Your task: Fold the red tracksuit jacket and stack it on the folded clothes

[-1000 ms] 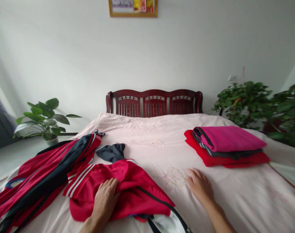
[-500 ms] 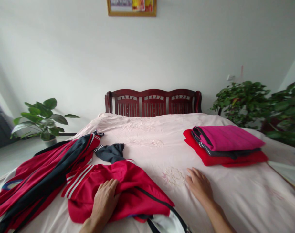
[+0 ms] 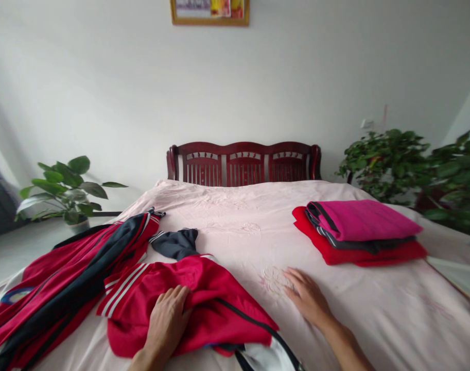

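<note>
My left hand (image 3: pixel 168 315) is closed on the red jacket (image 3: pixel 227 309), which lies crumpled in front of me. Its fingertips curl into the fabric and the thumb is partly hidden by a fold. White stripes cross the jacket's left end, a dark sleeve (image 3: pixel 176 242) sticks out behind, and white and black parts show at the near edge. My right hand (image 3: pixel 306 296) is open and holds nothing, fingers stretched over the pink bedsheet (image 3: pixel 235 216) beside an embroidered flower. Left of the jacket, another red and navy jacket (image 3: pixel 84 263) lies lengthwise.
A folded stack with a magenta garment (image 3: pixel 369 219) on top and a red garment (image 3: pixel 373 255) at the bottom sits on the bed's right side. Behind are a dark red wooden headboard (image 3: pixel 244 162), a potted plant (image 3: pixel 68 190) at left and leafy plants (image 3: pixel 389 162) at right.
My right hand has moved a little to the left, toward the red jacket. My left hand stays in place on the jacket.
</note>
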`<state>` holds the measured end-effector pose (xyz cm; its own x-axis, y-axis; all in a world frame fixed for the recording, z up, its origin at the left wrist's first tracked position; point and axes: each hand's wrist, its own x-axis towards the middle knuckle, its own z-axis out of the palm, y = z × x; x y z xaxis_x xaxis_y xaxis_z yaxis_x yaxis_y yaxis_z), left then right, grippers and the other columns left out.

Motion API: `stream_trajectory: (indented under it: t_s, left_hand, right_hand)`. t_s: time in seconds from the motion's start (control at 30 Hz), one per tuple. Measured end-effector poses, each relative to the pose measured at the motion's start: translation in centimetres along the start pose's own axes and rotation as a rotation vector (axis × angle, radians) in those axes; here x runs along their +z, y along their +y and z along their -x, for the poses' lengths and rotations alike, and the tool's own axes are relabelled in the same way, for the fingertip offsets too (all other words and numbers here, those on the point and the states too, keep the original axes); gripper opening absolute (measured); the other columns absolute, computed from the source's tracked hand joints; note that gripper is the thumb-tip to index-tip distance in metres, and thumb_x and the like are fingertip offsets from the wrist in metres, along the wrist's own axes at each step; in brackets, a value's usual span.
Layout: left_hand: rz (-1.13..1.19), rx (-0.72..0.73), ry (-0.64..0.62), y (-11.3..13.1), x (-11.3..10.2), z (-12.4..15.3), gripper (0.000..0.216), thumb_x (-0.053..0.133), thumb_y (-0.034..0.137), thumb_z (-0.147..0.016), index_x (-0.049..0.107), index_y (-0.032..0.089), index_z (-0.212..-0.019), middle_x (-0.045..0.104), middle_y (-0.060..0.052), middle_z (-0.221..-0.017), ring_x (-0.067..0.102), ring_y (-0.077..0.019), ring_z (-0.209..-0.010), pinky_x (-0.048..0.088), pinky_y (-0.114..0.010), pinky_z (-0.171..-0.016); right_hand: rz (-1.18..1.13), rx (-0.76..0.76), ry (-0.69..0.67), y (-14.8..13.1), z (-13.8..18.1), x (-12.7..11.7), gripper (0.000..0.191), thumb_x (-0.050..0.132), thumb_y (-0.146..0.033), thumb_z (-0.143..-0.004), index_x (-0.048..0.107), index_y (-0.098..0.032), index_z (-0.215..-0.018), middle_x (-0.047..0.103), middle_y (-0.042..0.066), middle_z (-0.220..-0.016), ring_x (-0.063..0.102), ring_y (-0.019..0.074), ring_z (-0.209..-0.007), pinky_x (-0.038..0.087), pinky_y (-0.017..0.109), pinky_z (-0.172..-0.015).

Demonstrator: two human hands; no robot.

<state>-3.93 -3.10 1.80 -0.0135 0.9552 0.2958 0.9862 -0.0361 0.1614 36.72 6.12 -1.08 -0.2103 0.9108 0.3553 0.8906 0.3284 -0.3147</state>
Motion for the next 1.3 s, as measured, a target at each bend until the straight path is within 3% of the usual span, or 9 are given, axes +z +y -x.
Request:
stream_trajectory:
  t_s: [0.27, 0.47, 0.6, 0.7, 0.8, 0.97, 1.1, 1.23, 1.3]
  left_hand:
    - [0.023, -0.001, -0.023, -0.1, 0.1, 0.1, 0.018, 0.052, 0.025, -0.091, 0.065, 0.022, -0.104, 0.071, -0.006, -0.105, 0.062, -0.0263, -0.101, 0.041, -0.038, -0.094]
    - [0.037, -0.011, -0.024, 0.0, 0.0, 0.1, 0.017, 0.053, 0.024, -0.090, 0.065, 0.024, -0.102, 0.072, -0.005, -0.104, 0.062, -0.0252, -0.100, 0.040, -0.037, -0.093]
    - [0.053, -0.003, -0.001, -0.1, -0.1, 0.2, 0.020, 0.053, 0.022, -0.090, 0.065, 0.023, -0.106, 0.072, -0.005, -0.107, 0.062, -0.0254, -0.102, 0.040, -0.037, -0.095]
    - [0.062, -0.003, 0.004, 0.1, -0.2, 0.2, 0.020, 0.053, 0.021, -0.089, 0.066, 0.024, -0.104, 0.072, -0.005, -0.106, 0.062, -0.0250, -0.101, 0.041, -0.037, -0.094]
    - [0.097, -0.011, 0.015, 0.2, -0.3, 0.2, 0.020, 0.053, 0.020, -0.089, 0.067, 0.024, -0.102, 0.072, -0.004, -0.104, 0.063, -0.0248, -0.100, 0.044, -0.037, -0.092]
    - [0.205, -0.001, 0.204, -0.8, -0.5, 0.5, 0.037, 0.051, 0.010, -0.084, 0.068, 0.025, -0.113, 0.071, -0.005, -0.113, 0.062, -0.0245, -0.108, 0.045, -0.039, -0.098]
    - [0.227, 0.216, 0.326, 0.4, -1.4, 1.3, 0.039, 0.050, 0.012, -0.089, 0.067, 0.025, -0.121, 0.072, -0.007, -0.109, 0.064, -0.0251, -0.103, 0.047, -0.040, -0.094]
    - [0.252, 0.476, 0.143, 4.6, -2.5, 2.6, 0.035, 0.042, 0.024, -0.100, 0.064, 0.030, -0.127, 0.074, -0.007, -0.107, 0.068, -0.0208, -0.093, 0.051, -0.034, -0.084]
    - [0.248, 0.573, 0.013, 6.3, -2.8, 3.0, 0.032, 0.043, 0.028, -0.101, 0.064, 0.030, -0.125, 0.075, -0.006, -0.101, 0.069, -0.0203, -0.088, 0.052, -0.033, -0.080]
  right_hand:
    - [-0.342, -0.183, -0.293, -4.4, -0.1, -0.7, 0.046, 0.054, -0.055, -0.092, 0.072, -0.025, -0.122, 0.055, 0.011, -0.148, 0.041, 0.0309, -0.143, 0.028, 0.053, -0.121]
    - [-0.478, -0.305, -0.482, -9.5, 0.7, -1.9, 0.031, 0.062, -0.039, -0.089, 0.075, -0.021, -0.110, 0.060, 0.014, -0.142, 0.046, 0.0310, -0.138, 0.030, 0.050, -0.119]
    - [-0.591, -0.256, -0.444, -12.1, 1.3, -2.0, 0.012, 0.061, -0.026, -0.084, 0.070, -0.020, -0.088, 0.071, 0.007, -0.101, 0.062, 0.0241, -0.103, 0.048, 0.037, -0.094]
    - [-0.666, -0.109, -0.470, -13.1, 1.6, -1.7, 0.010, 0.060, -0.026, -0.083, 0.060, -0.019, -0.076, 0.065, 0.000, -0.081, 0.059, 0.0182, -0.080, 0.046, 0.028, -0.071]
    - [-0.775, -0.049, -0.487, -13.5, 1.6, -1.5, 0.012, 0.056, -0.029, -0.086, 0.056, -0.019, -0.079, 0.064, -0.001, -0.081, 0.058, 0.0169, -0.079, 0.043, 0.025, -0.067]
    - [-0.776, -0.036, -0.321, -12.6, -0.8, -2.9, 0.012, 0.050, -0.029, -0.087, 0.057, -0.020, -0.086, 0.067, 0.001, -0.086, 0.061, 0.0188, -0.085, 0.047, 0.028, -0.076]
    - [-0.420, -0.067, -0.048, -11.0, -5.0, -7.1, 0.016, 0.047, -0.028, -0.088, 0.060, -0.022, -0.093, 0.069, 0.002, -0.084, 0.064, 0.0200, -0.079, 0.047, 0.029, -0.075]
    - [-0.013, -0.109, 0.315, -8.9, -7.9, -11.4, 0.025, 0.046, -0.022, -0.089, 0.067, -0.022, -0.102, 0.075, 0.008, -0.101, 0.067, 0.0245, -0.095, 0.045, 0.033, -0.086]
    - [0.083, -0.027, 0.342, -7.0, -8.1, -11.9, 0.029, 0.045, -0.014, -0.085, 0.069, -0.023, -0.100, 0.075, 0.007, -0.103, 0.068, 0.0246, -0.096, 0.046, 0.033, -0.085]
